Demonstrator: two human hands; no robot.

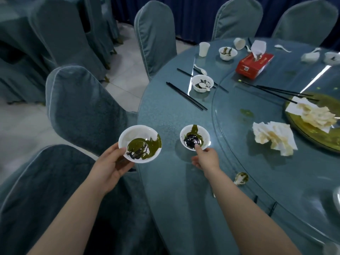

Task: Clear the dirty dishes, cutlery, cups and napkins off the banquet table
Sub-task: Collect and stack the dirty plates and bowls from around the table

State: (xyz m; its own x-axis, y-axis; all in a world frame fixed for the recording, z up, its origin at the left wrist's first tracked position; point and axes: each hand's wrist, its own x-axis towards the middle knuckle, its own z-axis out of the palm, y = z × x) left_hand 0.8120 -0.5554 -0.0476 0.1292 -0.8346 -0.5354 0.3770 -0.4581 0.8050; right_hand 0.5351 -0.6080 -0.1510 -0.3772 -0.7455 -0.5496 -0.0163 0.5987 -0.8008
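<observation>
My left hand holds a white plate smeared with green and black sauce, just off the table's near-left edge. My right hand pinches the rim of a small white bowl with dark sauce, thumb inside it, above the round glass-topped table. Farther along lie two dirty bowls, black chopsticks, a white spoon, a paper cup and a crumpled napkin.
A glass turntable carries a red tissue box, more chopsticks and a green platter with stained napkins. Covered chairs ring the table's left and far sides. A small food scrap lies near my right forearm.
</observation>
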